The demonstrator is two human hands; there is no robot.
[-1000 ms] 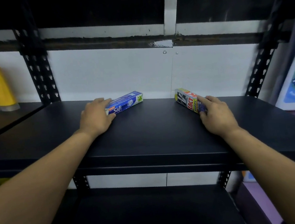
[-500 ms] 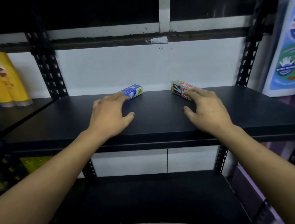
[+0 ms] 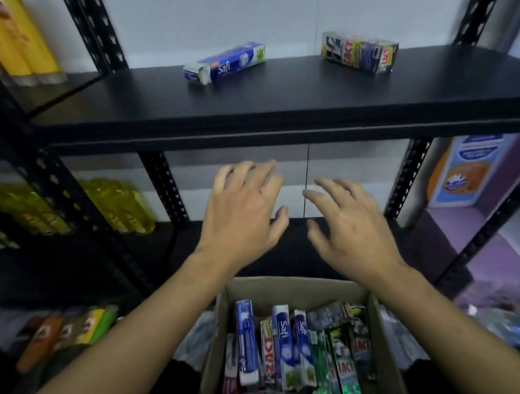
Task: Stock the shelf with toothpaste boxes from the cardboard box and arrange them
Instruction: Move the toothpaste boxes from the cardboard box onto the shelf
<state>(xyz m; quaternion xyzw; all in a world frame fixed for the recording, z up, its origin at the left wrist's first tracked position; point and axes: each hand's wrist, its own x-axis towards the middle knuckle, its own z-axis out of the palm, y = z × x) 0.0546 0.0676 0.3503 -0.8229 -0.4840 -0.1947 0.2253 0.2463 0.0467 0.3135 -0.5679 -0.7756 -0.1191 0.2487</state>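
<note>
Lying crosswise, blue box [image 3: 225,63], left-pointing

I am viewing a black shelf [image 3: 276,102] that is carrying two toothpaste boxes lying flat and well apart: a blue Safi box [image 3: 225,63] left of centre, a multicoloured box [image 3: 360,51] toward the right.
</note>
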